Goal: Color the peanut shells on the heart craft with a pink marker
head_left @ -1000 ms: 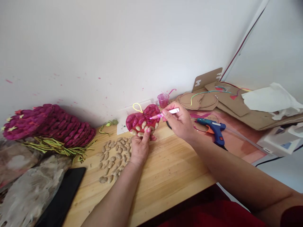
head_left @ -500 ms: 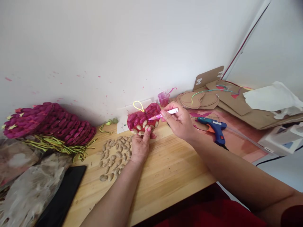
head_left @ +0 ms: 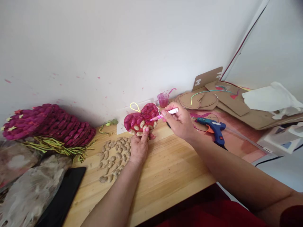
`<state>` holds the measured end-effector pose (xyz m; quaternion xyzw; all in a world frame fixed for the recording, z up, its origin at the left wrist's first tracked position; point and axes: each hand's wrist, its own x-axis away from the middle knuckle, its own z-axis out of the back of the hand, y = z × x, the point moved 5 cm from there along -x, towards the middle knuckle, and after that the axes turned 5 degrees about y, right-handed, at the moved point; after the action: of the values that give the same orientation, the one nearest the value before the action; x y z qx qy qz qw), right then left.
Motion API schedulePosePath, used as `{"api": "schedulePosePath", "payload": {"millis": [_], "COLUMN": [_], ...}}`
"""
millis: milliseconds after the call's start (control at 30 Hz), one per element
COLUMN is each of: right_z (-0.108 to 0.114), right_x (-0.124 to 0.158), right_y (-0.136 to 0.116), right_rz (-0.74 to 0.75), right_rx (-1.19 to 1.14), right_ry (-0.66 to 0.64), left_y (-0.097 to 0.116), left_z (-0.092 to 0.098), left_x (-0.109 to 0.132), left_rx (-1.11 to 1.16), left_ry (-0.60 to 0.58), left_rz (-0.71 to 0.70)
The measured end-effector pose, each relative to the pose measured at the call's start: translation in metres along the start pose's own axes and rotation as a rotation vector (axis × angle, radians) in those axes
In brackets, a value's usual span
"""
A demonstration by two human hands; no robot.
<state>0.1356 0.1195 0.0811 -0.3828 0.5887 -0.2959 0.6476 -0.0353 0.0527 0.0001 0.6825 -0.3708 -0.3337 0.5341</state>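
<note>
My left hand [head_left: 140, 143] grips the lower edge of a heart-shaped ornament [head_left: 142, 117], thumb on its front. Peanuts cover the ornament; the upper ones are painted magenta, while those along the bottom are bare tan on a red base. A yellow cord loop [head_left: 134, 107] sticks up from its top. Pinched in my right hand [head_left: 178, 121] is a paintbrush [head_left: 171, 111] with a white handle and pink-stained lower part. Its tip touches or nearly touches the ornament's right side. Behind the hands, a small plastic cup [head_left: 163, 99] with pink paint stands by the wall.
Loose peanuts [head_left: 118, 154] lie on the wooden table [head_left: 165, 189]. Stacked magenta ornaments [head_left: 59, 126] stand left, above plastic bags [head_left: 44, 183] and a black flat object [head_left: 68, 189]. At right are a blue glue gun [head_left: 213, 126], cardboard hearts [head_left: 199, 100] and cardboard sheets [head_left: 232, 104].
The ornament has shifted slightly left and turned a little in my left hand. The brush tip has moved a bit to the right across it. My right hand keeps its hold.
</note>
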Motion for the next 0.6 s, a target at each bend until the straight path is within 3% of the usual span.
{"api": "schedulePosePath", "payload": {"millis": [433, 600], "right_z": [-0.0010, 0.0003], "right_x": [0.0010, 0.0007], "right_y": [-0.0052, -0.0026], "right_rz": [0.070, 0.061], "right_rx": [0.014, 0.094], "right_ry": [-0.005, 0.001], "left_y": [-0.0002, -0.0034], "left_z": [0.0000, 0.0004], "left_x": [0.0005, -0.0015], "left_rx": [-0.037, 0.070], "left_ry": [-0.011, 0.001], "left_rz": [0.015, 0.008]}}
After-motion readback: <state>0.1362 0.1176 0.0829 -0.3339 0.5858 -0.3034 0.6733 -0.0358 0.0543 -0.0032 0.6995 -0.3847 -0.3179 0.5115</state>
